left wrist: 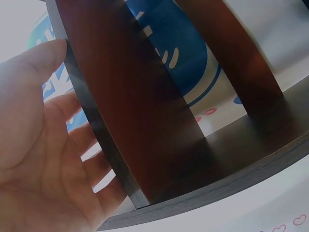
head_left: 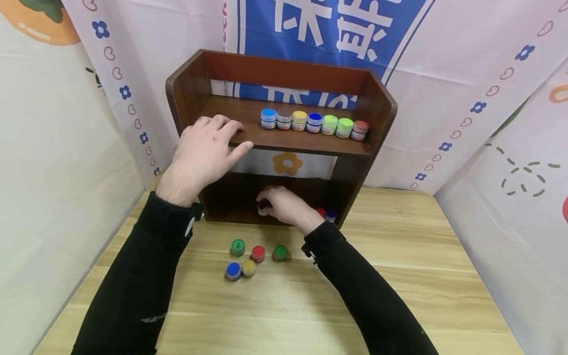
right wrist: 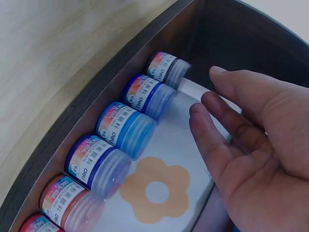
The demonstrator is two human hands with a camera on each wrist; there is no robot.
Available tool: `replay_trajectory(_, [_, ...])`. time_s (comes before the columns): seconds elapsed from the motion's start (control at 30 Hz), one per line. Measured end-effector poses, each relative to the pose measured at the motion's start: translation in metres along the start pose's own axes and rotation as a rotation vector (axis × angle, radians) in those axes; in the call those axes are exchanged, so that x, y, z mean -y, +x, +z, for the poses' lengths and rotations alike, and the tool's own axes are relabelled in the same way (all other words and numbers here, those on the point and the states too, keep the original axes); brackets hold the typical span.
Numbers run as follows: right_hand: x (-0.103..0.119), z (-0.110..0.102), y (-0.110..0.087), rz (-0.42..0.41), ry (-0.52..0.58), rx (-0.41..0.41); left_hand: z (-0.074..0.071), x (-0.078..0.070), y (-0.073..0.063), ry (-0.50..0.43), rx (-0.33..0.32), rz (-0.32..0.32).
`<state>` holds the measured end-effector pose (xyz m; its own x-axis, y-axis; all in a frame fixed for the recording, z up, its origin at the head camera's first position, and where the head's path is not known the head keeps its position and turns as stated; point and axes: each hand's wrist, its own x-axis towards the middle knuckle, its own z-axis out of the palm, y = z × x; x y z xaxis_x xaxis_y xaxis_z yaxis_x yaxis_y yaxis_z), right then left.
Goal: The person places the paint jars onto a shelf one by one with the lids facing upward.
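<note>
My left hand (head_left: 206, 148) rests on the left part of the upper shelf board (head_left: 248, 130) of a brown wooden rack. In the left wrist view its thumb is at the board's front edge (left wrist: 94, 116), with the fingers passing behind the board. Down at the lower shelf (head_left: 230, 207), my right hand (head_left: 286, 204) is beside a small paint jar (head_left: 262, 210). The right wrist view shows that jar (right wrist: 166, 68) with a dark band, at the end of a row. A gap shows between it and the loosely bent fingers (right wrist: 207, 130).
Several paint jars with coloured lids, one a light blue jar (head_left: 268, 119), line the upper shelf. More stand on the lower one, including a light blue jar (right wrist: 125, 128). Loose on the wooden table (head_left: 399, 276) are several jars, among them a yellow one (head_left: 249, 268).
</note>
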<state>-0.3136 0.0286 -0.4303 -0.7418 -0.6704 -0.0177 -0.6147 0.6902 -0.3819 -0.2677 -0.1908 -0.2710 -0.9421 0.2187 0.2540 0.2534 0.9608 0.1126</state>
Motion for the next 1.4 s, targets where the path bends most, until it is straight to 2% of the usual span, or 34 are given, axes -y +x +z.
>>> replay_trajectory(0.27, [0.010, -0.003, -0.018, -0.014, 0.023, -0.032, 0.001, 0.000, 0.000, 0.014, -0.003, -0.005])
replay_trajectory(0.43, [0.017, -0.004, -0.029, -0.011, 0.041, 0.001, 0.002, 0.000, 0.000, 0.024, 0.003, -0.012])
replay_trajectory(0.6, [0.021, -0.003, -0.039, -0.048, 0.044, 0.021, 0.002, 0.000, 0.001, 0.027, 0.000, -0.015])
replay_trajectory(0.77, [0.021, -0.002, -0.044, -0.143, 0.031, 0.041, 0.003, 0.001, 0.000, 0.026, -0.004, -0.016])
replay_trajectory(0.97, [0.017, 0.003, -0.049, -0.340, -0.017, 0.109, 0.003, 0.000, 0.001, 0.031, 0.007, -0.017])
replay_trajectory(1.17, [0.014, 0.013, -0.049, -0.511, 0.024, 0.164, 0.003, -0.001, 0.000, 0.031, 0.006, -0.015])
replay_trajectory(1.27, [0.014, 0.018, -0.050, -0.534, 0.031, 0.179, 0.003, 0.000, -0.001, 0.028, 0.005, -0.014])
replay_trajectory(1.4, [0.014, 0.023, -0.051, -0.507, 0.025, 0.207, 0.003, -0.001, -0.002, 0.026, 0.005, -0.015])
